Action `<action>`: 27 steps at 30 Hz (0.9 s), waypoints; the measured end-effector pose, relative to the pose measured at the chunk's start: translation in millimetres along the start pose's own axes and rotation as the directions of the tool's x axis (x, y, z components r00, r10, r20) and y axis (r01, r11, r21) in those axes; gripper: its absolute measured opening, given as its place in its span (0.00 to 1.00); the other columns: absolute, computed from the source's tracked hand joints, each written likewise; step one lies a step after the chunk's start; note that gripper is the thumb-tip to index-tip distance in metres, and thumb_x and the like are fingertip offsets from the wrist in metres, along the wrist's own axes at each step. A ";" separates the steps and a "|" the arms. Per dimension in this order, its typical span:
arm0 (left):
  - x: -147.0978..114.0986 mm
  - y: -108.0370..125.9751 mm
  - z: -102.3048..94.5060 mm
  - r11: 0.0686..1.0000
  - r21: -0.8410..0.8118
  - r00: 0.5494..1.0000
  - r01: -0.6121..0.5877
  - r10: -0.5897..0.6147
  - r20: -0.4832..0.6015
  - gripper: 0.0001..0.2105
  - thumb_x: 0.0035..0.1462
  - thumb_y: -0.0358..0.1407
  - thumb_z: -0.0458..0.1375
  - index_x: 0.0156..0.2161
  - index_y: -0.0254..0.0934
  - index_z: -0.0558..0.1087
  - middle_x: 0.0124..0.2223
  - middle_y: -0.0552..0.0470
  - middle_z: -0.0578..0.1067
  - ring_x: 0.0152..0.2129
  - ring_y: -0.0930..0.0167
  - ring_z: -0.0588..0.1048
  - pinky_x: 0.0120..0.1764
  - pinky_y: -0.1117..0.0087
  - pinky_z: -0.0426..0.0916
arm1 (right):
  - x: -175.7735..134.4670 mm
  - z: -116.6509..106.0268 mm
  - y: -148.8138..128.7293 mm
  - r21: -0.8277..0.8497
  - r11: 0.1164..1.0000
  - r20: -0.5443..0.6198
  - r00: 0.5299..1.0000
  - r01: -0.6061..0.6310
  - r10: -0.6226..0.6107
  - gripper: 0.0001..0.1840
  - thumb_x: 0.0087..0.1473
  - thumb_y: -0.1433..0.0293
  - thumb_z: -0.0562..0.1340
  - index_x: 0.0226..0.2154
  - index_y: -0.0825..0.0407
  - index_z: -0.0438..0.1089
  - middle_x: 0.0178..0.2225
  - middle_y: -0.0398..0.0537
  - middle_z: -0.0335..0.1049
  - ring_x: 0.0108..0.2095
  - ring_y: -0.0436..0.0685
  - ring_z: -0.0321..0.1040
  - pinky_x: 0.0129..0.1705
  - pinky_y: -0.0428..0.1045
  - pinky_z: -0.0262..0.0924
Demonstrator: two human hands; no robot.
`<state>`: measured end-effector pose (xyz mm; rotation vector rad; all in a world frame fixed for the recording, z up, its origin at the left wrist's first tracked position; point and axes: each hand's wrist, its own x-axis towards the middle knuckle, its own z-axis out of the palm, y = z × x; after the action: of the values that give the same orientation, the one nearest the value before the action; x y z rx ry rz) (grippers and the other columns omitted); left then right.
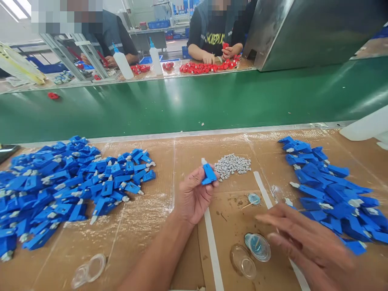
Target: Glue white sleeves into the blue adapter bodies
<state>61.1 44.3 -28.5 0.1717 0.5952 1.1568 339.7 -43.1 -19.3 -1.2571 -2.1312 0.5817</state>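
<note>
My left hand (195,194) is closed around a blue plastic part (209,173), pinched between thumb and fingers, with its pale grey tip pointing up. Just behind it lies a pile of small grey pieces (233,165). My right hand (306,238), slightly blurred, hovers at the right with fingers stretched out and thumb apart; I see nothing held in it. Nearest to it is a small clear cup with blue-tinted contents (260,247). Farther back sits a little dish of blue stuff (254,198), a thin stick beside it.
Blue parts with grey tips form a large heap (60,182) on the left and another heap (330,190) on the right. Clear lids (97,267) lie front left. Beyond the cardboard runs a green belt (169,109). Two people handle red parts (209,67) across it, near white bottles (155,58).
</note>
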 end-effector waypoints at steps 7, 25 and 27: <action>4.9 9.0 0.2 0.982 -0.095 0.976 -0.163 0.147 -0.160 0.04 0.62 0.26 0.68 0.43 0.29 0.83 0.33 0.47 0.81 0.25 0.75 0.79 0.25 0.83 0.73 | 87.5 16.6 23.8 -0.153 0.965 0.116 0.974 0.211 -0.194 0.12 0.76 0.72 0.57 0.47 0.46 0.77 0.37 0.50 0.80 0.30 0.58 0.77 0.30 0.51 0.69; 4.4 -6.1 -9.1 0.994 -0.075 0.995 -0.078 0.072 -0.073 0.13 0.54 0.34 0.77 0.38 0.28 0.81 0.35 0.46 0.80 0.28 0.74 0.78 0.27 0.81 0.71 | 133.0 50.6 38.5 -0.263 0.905 0.302 0.920 0.333 -0.251 0.14 0.72 0.75 0.57 0.38 0.49 0.76 0.34 0.50 0.76 0.29 0.58 0.71 0.29 0.51 0.56; 4.6 -6.2 -8.5 0.994 -0.072 0.995 -0.081 0.076 -0.070 0.14 0.53 0.35 0.78 0.38 0.28 0.82 0.35 0.46 0.80 0.28 0.74 0.78 0.27 0.81 0.71 | 135.3 49.5 36.3 -0.254 0.914 0.310 0.922 0.317 -0.234 0.13 0.69 0.76 0.57 0.35 0.49 0.73 0.33 0.51 0.75 0.27 0.57 0.69 0.26 0.51 0.52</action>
<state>62.9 44.4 -39.8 0.0929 0.6079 1.2627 277.6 90.0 -42.2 -1.0378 -2.6558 0.3288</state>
